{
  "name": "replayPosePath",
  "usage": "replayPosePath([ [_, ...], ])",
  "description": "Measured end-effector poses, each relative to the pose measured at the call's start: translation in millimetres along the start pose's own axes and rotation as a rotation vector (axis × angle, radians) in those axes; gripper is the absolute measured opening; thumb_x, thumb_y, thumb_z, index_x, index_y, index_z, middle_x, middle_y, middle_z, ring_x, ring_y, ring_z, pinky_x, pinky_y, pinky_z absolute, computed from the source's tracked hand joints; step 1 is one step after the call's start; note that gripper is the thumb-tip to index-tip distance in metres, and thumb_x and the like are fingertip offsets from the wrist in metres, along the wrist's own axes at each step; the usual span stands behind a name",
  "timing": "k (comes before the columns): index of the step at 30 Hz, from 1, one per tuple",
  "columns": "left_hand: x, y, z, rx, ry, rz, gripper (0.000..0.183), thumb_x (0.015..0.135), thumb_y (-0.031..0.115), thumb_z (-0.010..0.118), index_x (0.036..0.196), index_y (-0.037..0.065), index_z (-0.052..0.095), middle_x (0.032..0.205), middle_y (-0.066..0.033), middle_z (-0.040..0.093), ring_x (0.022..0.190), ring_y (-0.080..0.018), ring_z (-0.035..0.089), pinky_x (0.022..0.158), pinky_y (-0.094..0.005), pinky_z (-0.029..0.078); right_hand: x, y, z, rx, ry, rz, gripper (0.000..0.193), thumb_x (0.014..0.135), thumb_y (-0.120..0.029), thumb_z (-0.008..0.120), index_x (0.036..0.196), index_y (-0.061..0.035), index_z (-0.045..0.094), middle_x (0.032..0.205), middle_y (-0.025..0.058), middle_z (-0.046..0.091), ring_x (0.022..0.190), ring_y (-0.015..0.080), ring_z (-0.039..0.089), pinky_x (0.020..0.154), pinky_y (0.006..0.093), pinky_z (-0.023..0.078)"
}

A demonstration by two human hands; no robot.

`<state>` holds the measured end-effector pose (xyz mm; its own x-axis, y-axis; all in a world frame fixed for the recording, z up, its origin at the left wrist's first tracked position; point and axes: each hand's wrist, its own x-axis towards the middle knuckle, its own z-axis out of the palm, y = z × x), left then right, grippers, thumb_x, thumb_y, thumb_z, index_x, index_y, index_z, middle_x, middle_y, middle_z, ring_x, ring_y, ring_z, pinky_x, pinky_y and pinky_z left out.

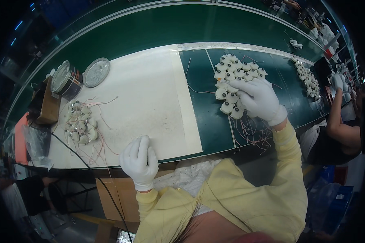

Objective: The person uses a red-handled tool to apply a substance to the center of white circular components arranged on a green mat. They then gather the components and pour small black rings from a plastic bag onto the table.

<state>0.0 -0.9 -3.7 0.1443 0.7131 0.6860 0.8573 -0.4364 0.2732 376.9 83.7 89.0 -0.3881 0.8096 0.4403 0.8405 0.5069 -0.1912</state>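
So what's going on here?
The person's white-gloved right hand is over clustered round white parts with black centres on the green tabletop; whether its grip holds one is unclear. The white-gloved left hand is at the near edge of the white sheet. More whitish, wired parts lie bunched farther left.

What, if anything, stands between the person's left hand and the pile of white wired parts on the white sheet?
Only thin loose wires trail from the pile toward the left hand; no solid object is visible between them. The black cable lies off the direct line.
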Motion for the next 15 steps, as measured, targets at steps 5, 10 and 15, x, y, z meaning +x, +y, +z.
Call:
replayPosePath([
  [5, -1, 1, 0, 0.019, -0.008, -0.013, 0.031, 0.087, 0.007, 0.069, 0.117, 0.001, 0.072, 0.11, -0.0142, 0.073, 0.098, -0.0344, 0.068, 0.086, -0.0435, 0.051, -3, 5, -9, 0.032, -0.077, 0.069, 0.03, 0.084, -0.012, 0.064, 0.11, -0.0146, 0.078, 0.073, 0.0072, 0.069, 0.071, 0.0292, 0.065, 0.071, 0.0409, 0.05],
  [10, -1, 1, 0, 0.018, -0.003, -0.012, 0.031, 0.087, 0.007, 0.069, 0.117, 0.001, 0.072, 0.109, -0.0141, 0.073, 0.098, -0.0344, 0.068, 0.085, -0.0435, 0.051, -4, 5, -13, 0.07, -0.059, 0.121, 0.03, 0.086, -0.013, 0.062, 0.11, -0.0154, 0.079, 0.072, 0.0077, 0.068, 0.071, 0.0293, 0.065, 0.072, 0.0405, 0.05],
  [15, -1, 1, 1, 0.023, -0.006, -0.009, 0.031, 0.087, 0.008, 0.069, 0.118, 0.002, 0.072, 0.109, -0.014, 0.073, 0.097, -0.0343, 0.068, 0.085, -0.0434, 0.051, -3, 7, -3, 0.035, -0.045, 0.091, 0.03, 0.086, -0.013, 0.062, 0.111, -0.0151, 0.079, 0.072, 0.0085, 0.068, 0.071, 0.0295, 0.065, 0.071, 0.041, 0.051],
])
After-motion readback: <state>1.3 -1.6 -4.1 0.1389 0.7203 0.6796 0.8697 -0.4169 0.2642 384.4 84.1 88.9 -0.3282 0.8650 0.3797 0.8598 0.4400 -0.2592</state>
